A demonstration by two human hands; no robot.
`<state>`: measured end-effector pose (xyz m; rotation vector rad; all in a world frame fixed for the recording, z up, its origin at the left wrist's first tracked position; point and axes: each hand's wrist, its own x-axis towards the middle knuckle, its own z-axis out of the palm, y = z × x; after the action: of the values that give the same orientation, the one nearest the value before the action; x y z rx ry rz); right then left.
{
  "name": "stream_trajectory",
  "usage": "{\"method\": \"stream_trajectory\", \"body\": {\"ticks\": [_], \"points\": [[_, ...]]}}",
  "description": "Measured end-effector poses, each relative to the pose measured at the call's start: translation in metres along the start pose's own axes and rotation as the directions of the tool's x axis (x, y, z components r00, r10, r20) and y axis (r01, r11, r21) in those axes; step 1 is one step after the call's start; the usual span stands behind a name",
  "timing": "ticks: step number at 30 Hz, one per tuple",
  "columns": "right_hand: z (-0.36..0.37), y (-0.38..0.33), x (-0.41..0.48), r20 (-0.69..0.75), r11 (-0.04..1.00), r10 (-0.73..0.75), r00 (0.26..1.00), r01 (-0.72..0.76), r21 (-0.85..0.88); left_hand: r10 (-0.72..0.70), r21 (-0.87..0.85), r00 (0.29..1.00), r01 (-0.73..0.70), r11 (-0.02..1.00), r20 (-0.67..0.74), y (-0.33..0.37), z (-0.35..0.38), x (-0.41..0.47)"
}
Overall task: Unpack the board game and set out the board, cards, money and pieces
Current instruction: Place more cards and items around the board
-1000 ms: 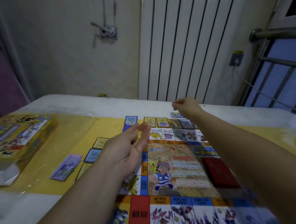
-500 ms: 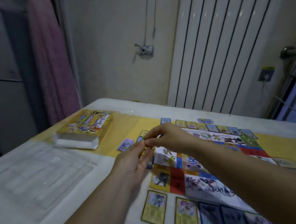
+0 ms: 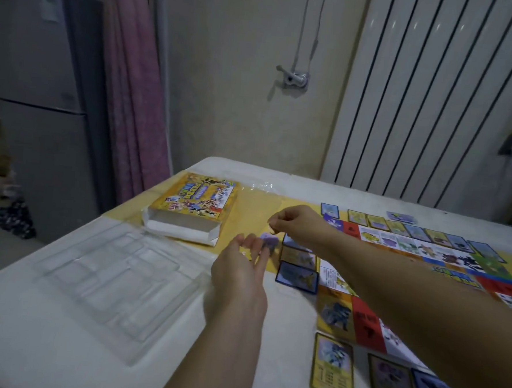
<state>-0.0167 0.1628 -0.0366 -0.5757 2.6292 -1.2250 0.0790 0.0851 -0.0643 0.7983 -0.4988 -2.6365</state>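
Having been drawn back from the far edge of the board, the right hand is now held with thumb and forefinger pinched together just above the purple cards; whether anything is caught between them cannot be told. The left hand is kept loosely open, fingertips touching those purple cards on the counter, with the box beyond it. With picture cards already laid round the board, right of both hands, the purple cards are judged next to be set out.
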Motion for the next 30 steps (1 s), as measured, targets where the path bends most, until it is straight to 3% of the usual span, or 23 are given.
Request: {"method": "stream_trajectory", "body": {"ticks": [5,9,13,22,30], "points": [[0.003,0.008,0.011,-0.070,0.952,-0.017,0.997,-0.006,-0.305,0.005,0.008,1.000,-0.005,1.000,0.019,0.003,-0.001,-0.001],[-0.023,-0.012,-0.030,-0.012,0.954,-0.161,0.987,0.152,-0.260,-0.087,0.001,0.990,0.087,0.996,0.109,-0.002,0.000,-0.008],[-0.048,-0.023,-0.087,0.107,0.891,-0.264,0.959,0.285,-0.354,-0.205,0.082,0.958,0.192,0.978,0.199,-0.018,0.005,-0.032],[-0.112,0.013,-0.184,0.073,0.785,-0.161,0.984,0.172,-0.594,-0.501,0.294,0.798,0.417,0.860,0.335,-0.093,0.030,-0.117],[-0.178,0.067,-0.260,-0.118,0.887,-0.072,0.990,0.009,-0.463,-0.642,0.502,0.679,0.441,0.744,0.355,-0.167,0.057,-0.182]]}}
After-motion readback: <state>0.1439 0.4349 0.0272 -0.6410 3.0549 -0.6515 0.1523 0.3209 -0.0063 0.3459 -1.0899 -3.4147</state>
